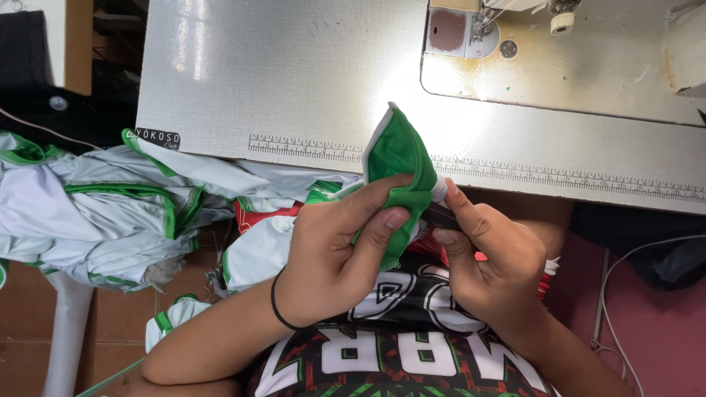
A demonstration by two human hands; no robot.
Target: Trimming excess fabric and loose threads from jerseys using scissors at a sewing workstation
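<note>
My left hand (334,254) pinches a green fabric piece with white edging (397,158), folded into a pointed shape that rises over the table's near edge. My right hand (489,257) sits right beside it, its thumb and forefinger closed on a small dark tool (440,215) and touching the fabric's white edge. A black band circles my left wrist. Both hands hover over my lap, just in front of the sewing table (294,73).
A sewing machine base (573,66) with its needle area sits at the table's far right. A printed ruler strip (559,176) runs along the table's front edge. A heap of white and green garments (125,213) lies to my left. White cables (610,294) hang at the right.
</note>
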